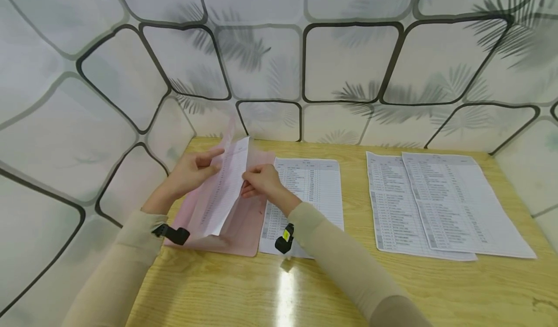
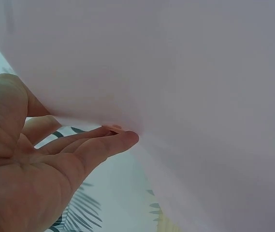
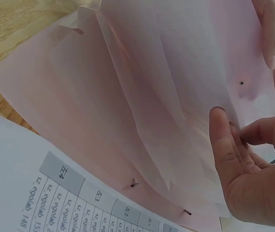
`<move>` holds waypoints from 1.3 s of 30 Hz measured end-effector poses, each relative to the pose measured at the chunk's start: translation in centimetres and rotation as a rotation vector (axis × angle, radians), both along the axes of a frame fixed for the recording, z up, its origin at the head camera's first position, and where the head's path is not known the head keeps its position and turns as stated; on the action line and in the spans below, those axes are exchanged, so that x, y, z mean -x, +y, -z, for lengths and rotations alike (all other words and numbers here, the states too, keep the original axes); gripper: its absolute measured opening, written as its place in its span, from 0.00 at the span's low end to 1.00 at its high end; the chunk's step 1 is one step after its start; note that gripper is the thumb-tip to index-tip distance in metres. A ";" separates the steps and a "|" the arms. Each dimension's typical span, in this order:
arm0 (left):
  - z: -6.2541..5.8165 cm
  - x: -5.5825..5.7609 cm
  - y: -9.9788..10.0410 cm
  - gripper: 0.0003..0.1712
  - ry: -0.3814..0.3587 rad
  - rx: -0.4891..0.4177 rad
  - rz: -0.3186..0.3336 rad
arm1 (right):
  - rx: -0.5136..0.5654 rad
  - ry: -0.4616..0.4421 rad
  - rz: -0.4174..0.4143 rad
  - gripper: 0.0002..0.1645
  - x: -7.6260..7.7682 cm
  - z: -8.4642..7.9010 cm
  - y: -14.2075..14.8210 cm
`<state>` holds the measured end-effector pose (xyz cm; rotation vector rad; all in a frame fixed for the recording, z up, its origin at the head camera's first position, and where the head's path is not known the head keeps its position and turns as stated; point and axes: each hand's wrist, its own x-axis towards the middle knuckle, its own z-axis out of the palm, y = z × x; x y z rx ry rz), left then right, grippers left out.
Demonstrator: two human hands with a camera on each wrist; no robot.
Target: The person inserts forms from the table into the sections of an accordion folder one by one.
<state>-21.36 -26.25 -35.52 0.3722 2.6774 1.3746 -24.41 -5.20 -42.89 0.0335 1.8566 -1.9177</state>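
A pink translucent folder (image 1: 248,235) lies spread at the left of the table, its cover and clear sleeves raised. My left hand (image 1: 187,172) holds the folder's raised left side at its edge. In the left wrist view, the pale pink sheet (image 2: 185,92) fills most of the picture above the fingers of the left hand (image 2: 36,174). A printed sheet (image 1: 231,181) stands tilted among the sleeves. My right hand (image 1: 263,179) pinches the right edge of that sheet between thumb and fingers. In the right wrist view, the right hand (image 3: 253,179) grips the edge of the layered sheets.
Another printed list (image 1: 311,186) lies flat beside the folder, partly under it. Two overlapping printed sheets (image 1: 462,206) rest at the right of the wooden table (image 1: 218,293). Patterned wall covering (image 1: 266,60) rises close behind and at both sides.
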 end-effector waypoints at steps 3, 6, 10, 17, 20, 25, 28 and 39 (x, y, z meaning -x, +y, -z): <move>0.0 0.0 0.0 0.29 0.006 -0.001 0.002 | -0.005 0.002 0.005 0.15 0.0 -0.1 0.0; 0.0 0.0 0.0 0.29 0.009 -0.004 0.007 | -0.008 0.006 0.011 0.15 0.0 -0.2 0.0; 0.0 0.0 0.0 0.29 0.009 -0.008 0.003 | -0.010 0.008 0.015 0.14 0.0 0.0 0.1; 0.0 0.0 0.1 0.28 0.015 -0.001 -0.005 | -0.011 0.012 0.027 0.13 0.1 0.2 0.1; 0.1 0.1 0.0 0.28 0.009 -0.003 -0.012 | -0.008 0.014 0.025 0.13 0.1 0.1 0.1; 0.2 0.2 -0.1 0.28 0.008 0.008 -0.019 | -0.012 0.024 -0.007 0.17 0.1 -0.1 0.6; 0.2 0.3 -0.2 0.28 0.012 0.017 -0.019 | -0.018 0.041 -0.030 0.20 0.2 -0.3 1.5; 0.1 -0.1 -0.5 0.29 0.011 0.034 -0.010 | -0.058 0.078 0.000 0.27 1.5 -1.1 7.0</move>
